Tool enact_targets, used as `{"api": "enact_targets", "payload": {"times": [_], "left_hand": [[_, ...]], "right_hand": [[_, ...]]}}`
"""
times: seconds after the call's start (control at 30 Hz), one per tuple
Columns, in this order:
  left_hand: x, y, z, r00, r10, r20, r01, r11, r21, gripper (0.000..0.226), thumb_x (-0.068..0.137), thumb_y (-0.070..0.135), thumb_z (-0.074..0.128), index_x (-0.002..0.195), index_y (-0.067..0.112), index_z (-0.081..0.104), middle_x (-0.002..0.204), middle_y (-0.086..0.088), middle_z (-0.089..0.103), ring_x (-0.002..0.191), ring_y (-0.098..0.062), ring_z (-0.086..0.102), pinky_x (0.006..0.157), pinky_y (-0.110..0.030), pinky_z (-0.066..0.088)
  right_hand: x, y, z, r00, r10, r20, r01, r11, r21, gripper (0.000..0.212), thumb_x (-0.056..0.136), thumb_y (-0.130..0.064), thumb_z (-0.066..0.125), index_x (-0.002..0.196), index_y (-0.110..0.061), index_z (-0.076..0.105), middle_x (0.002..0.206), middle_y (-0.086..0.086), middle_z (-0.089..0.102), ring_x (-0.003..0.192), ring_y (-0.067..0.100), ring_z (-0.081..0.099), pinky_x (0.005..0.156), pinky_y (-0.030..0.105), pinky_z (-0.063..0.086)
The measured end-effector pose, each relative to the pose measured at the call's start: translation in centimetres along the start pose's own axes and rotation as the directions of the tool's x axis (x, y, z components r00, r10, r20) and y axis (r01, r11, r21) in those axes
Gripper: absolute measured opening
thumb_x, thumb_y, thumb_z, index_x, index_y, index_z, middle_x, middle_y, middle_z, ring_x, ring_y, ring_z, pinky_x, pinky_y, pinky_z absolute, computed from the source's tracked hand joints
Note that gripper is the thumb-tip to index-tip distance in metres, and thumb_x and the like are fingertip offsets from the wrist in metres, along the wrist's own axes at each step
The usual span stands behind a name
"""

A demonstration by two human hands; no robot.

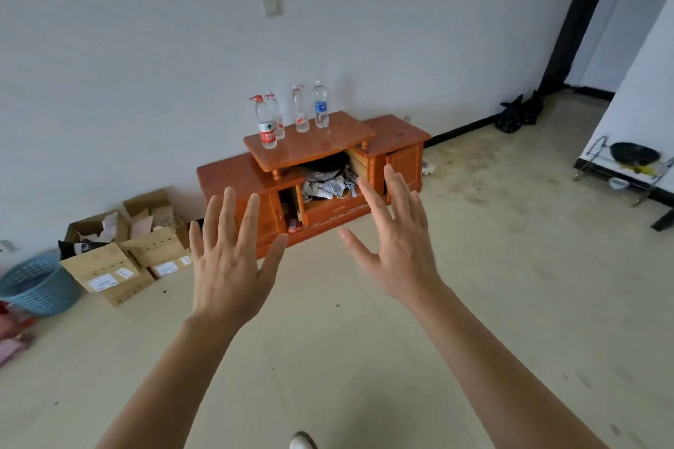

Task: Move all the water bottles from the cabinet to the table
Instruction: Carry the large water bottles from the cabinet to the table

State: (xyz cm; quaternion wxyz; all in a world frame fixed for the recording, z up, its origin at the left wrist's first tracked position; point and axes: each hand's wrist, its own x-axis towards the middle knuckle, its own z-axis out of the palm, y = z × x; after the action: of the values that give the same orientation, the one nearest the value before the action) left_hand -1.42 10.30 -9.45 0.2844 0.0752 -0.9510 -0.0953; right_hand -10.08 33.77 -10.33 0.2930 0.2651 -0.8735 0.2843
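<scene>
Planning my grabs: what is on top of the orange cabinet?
Four upright water bottles stand on the raised top of the cabinet: front red-label bottle, second bottle partly covered behind it, third bottle, blue-label bottle.

1. cabinet (313, 146): orange-brown wood, glossy varnish, scuffed along the base.
2. water bottles (301, 113): clear plastic.
3. boxes (105, 266): matt cardboard.
4. basket (36, 284): blue perforated plastic.
</scene>
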Motion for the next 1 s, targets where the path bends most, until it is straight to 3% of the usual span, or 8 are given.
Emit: {"api": "enact_targets", "payload": {"times": [0.2,0.4,0.77,1.0], "left_hand": [[14.9,-7.4,7.6,0.997,-0.049,0.051,0.050,0.998,-0.022,0.076,0.098,0.068,0.022,0.159,0.023,0.021,0.169,-0.010,0.008,0.156,-0.029,0.001,0.123,-0.061,0.009],[26.2,-11.4,12.7,0.998,0.016,0.058,-0.014,1.000,-0.026,0.073,0.100,0.064,0.025,0.159,0.022,0.020,0.168,-0.012,0.012,0.156,-0.030,0.003,0.123,-0.060,0.010],[46.0,-15.7,29.8,0.981,-0.050,0.189,0.047,0.999,0.018,0.072,0.101,0.068,0.021,0.161,0.030,0.006,0.170,-0.004,-0.003,0.156,-0.024,-0.007,0.123,-0.054,-0.001],[61.7,-17.3,39.3,0.967,-0.090,0.240,0.061,0.991,0.123,0.077,0.097,0.074,0.016,0.157,0.038,-0.016,0.167,0.000,-0.020,0.152,-0.020,-0.022,0.123,-0.056,-0.004]], "right_hand": [[13.0,3.8,11.2,1.000,0.015,0.011,-0.015,1.000,-0.023,0.076,0.098,-0.061,0.052,0.161,-0.028,0.026,0.170,0.010,0.012,0.158,0.026,0.008,0.121,0.060,0.023],[21.8,7.4,17.7,0.998,0.064,0.020,-0.064,0.998,-0.030,0.076,0.097,-0.062,0.051,0.161,-0.031,0.023,0.171,0.008,0.010,0.158,0.025,0.007,0.122,0.059,0.022],[38.3,21.4,33.4,0.986,0.151,0.073,-0.150,0.989,-0.015,0.079,0.096,-0.063,0.052,0.161,-0.028,0.024,0.170,0.009,0.011,0.157,0.025,0.010,0.124,0.051,0.015],[53.7,31.5,43.1,0.958,0.212,0.191,-0.227,0.972,0.060,0.088,0.095,-0.069,0.048,0.161,-0.038,0.000,0.171,0.008,-0.002,0.158,0.026,0.004,0.124,0.051,0.016]]}}
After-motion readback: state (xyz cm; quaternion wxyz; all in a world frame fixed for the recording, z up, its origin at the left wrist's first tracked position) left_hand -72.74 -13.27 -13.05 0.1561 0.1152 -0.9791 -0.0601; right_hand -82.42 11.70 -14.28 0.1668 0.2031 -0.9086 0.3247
